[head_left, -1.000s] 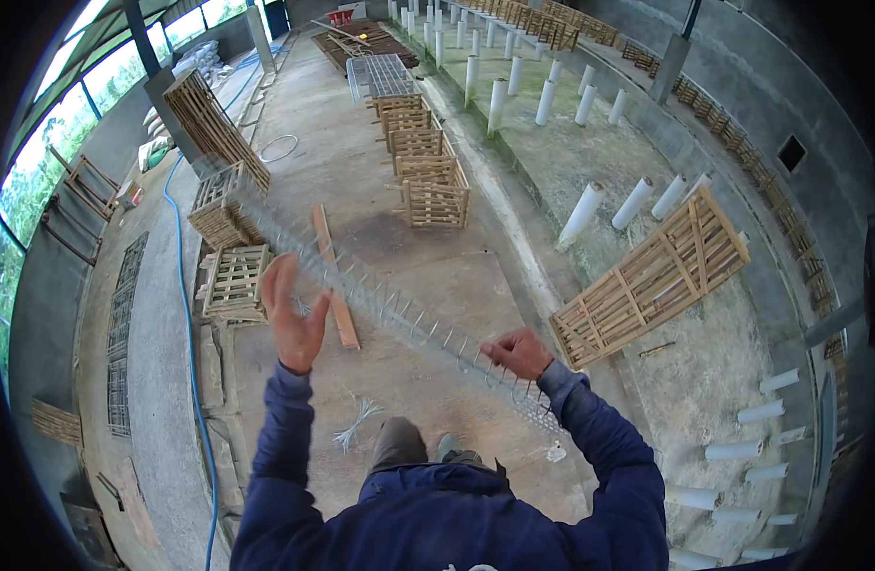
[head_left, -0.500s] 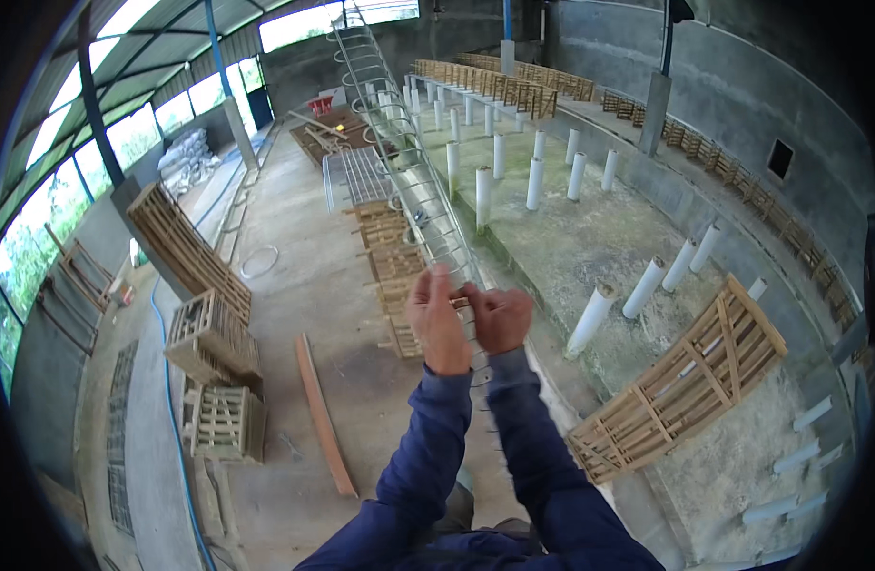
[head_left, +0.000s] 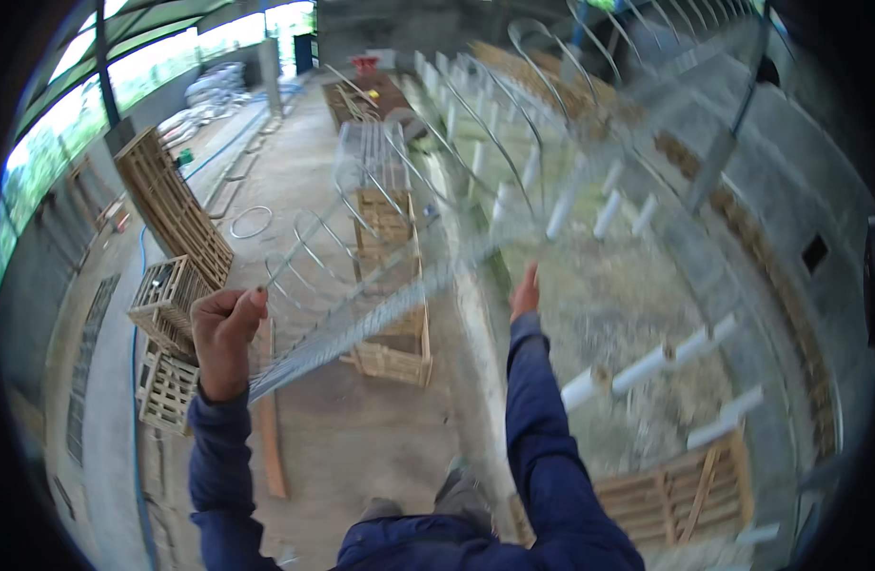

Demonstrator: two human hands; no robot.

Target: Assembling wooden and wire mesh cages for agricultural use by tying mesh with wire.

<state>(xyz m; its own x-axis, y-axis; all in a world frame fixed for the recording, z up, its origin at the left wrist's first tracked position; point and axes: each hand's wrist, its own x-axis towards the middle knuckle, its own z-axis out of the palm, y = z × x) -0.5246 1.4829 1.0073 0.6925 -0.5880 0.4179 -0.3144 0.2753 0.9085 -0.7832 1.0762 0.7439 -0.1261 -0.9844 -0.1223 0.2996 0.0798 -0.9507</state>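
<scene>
A long steel rebar cage (head_left: 371, 328), with thin bars and curved wire hoops, slants across the view from lower left to upper right, smeared by motion. At its near left end, my left hand (head_left: 224, 335) is closed on it, thumb and curled fingers by the end of a bar. My right hand (head_left: 526, 291) is seen edge-on at the right of the cage, fingers stretched out, with nothing visible in it. It looks apart from the bars.
Wooden crates (head_left: 392, 354) line the floor beneath the cage. More crates (head_left: 166, 305) and a leaning slatted wood panel (head_left: 176, 205) stand left. White pipe posts (head_left: 632, 366) rise from the concrete bed at right. A reddish plank (head_left: 274, 438) and a blue hose (head_left: 138, 419) lie on the floor.
My hands were together at the cage's bars and have moved apart, left hand to the left, right hand to the right. The cage has swung to a slant across the view.
</scene>
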